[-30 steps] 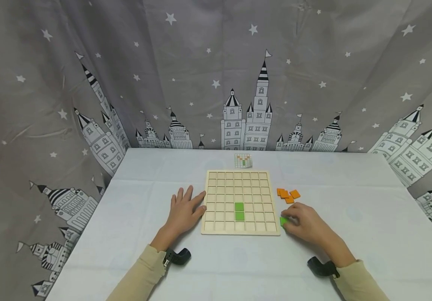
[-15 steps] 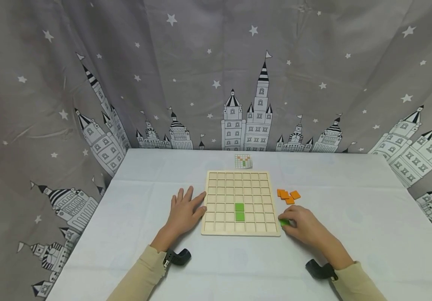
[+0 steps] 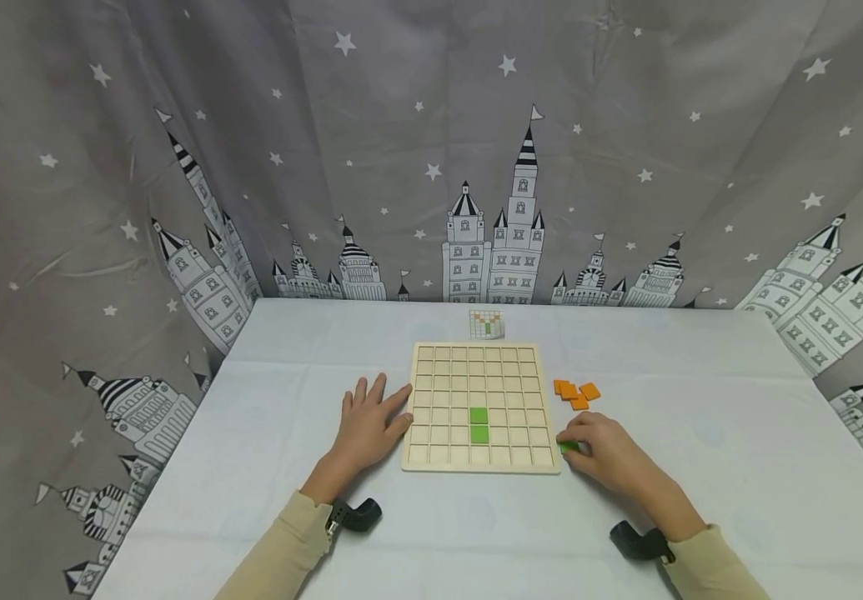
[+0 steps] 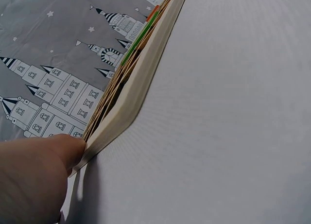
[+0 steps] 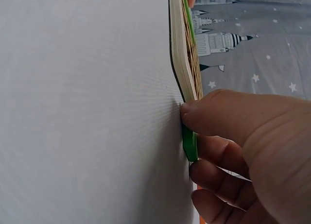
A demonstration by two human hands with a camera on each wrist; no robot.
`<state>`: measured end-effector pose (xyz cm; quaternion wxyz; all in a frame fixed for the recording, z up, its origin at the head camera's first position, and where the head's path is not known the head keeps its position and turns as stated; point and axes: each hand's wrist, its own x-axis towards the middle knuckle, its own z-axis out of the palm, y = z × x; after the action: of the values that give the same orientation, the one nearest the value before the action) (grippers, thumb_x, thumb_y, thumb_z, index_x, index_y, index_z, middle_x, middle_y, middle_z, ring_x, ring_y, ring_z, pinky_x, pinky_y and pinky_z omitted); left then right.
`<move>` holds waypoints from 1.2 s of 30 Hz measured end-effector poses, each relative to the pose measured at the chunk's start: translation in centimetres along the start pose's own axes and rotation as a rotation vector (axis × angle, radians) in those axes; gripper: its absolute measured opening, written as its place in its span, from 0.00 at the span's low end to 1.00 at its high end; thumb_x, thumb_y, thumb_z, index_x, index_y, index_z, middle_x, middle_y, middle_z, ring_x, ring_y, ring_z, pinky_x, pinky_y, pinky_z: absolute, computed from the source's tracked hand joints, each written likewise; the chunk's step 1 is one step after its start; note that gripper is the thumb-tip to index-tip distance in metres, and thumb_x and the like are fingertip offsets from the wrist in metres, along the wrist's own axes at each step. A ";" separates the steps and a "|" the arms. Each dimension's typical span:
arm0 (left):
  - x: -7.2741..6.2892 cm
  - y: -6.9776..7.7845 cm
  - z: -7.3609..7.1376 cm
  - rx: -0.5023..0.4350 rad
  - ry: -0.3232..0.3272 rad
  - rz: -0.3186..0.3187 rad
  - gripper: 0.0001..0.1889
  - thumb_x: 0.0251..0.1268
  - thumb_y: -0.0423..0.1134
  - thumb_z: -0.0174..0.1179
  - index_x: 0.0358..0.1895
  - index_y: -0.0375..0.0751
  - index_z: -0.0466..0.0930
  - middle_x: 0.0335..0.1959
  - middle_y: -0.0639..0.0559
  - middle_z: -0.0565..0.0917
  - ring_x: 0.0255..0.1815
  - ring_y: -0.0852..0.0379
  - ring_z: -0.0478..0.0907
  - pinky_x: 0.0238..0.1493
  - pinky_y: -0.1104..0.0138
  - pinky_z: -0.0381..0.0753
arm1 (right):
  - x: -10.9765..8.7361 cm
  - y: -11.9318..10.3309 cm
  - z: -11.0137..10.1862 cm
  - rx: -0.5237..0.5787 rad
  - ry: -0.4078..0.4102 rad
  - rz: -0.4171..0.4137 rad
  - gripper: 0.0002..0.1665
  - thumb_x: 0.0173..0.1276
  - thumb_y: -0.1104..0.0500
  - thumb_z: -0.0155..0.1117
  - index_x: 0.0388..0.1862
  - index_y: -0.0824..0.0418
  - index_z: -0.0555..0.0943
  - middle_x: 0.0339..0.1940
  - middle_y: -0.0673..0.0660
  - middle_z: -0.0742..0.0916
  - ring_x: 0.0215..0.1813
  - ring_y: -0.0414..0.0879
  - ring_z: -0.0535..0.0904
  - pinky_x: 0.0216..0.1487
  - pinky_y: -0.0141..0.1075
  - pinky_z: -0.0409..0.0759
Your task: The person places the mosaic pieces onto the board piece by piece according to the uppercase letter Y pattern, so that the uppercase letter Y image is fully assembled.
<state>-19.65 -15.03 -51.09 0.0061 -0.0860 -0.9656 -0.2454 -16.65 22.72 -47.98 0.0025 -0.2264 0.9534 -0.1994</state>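
Observation:
A pale wooden grid board (image 3: 446, 457) lies flat on the white table, with two green square tiles (image 3: 479, 415) set one behind the other in its middle column. My left hand (image 3: 366, 425) rests on the table with fingers spread, its thumb and forefinger touching the board's left edge. Beside the board's lower right edge my right hand (image 3: 604, 446) pinches another green tile (image 5: 189, 142) between thumb and fingers. In the right wrist view this tile is tilted close to the board's corner, partly covered by the thumb.
Several orange square tiles (image 3: 578, 395) lie in a loose, partly overlapping cluster right of the board, just beyond my right hand. A small pattern card (image 3: 487, 324) with a coloured grid lies behind the board. A grey castle-print curtain (image 3: 393, 150) hangs behind the table.
My right hand has tilted the pinched green tile and drawn slightly nearer the board's edge. My left hand stays in place. The head view has shifted slightly.

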 end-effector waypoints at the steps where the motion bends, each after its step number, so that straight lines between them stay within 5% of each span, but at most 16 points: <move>1: 0.0 0.0 0.0 0.002 0.001 0.000 0.28 0.74 0.52 0.57 0.73 0.49 0.73 0.80 0.30 0.59 0.82 0.24 0.45 0.77 0.29 0.43 | 0.0 0.0 0.0 -0.001 0.001 -0.001 0.11 0.59 0.65 0.75 0.42 0.60 0.91 0.40 0.51 0.86 0.43 0.44 0.82 0.48 0.44 0.85; 36: 0.0 0.1 0.1 0.006 0.000 -0.002 0.28 0.74 0.52 0.56 0.73 0.49 0.73 0.80 0.30 0.59 0.82 0.24 0.45 0.77 0.29 0.43 | 1.1 -0.2 -0.8 -0.011 0.047 -0.016 0.09 0.61 0.64 0.75 0.42 0.61 0.90 0.40 0.52 0.88 0.42 0.45 0.81 0.45 0.43 0.84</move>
<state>-19.65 -14.93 -51.11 0.0060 -0.0851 -0.9664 -0.2426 -17.59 22.42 -47.12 -0.0226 -0.2291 0.9525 -0.1992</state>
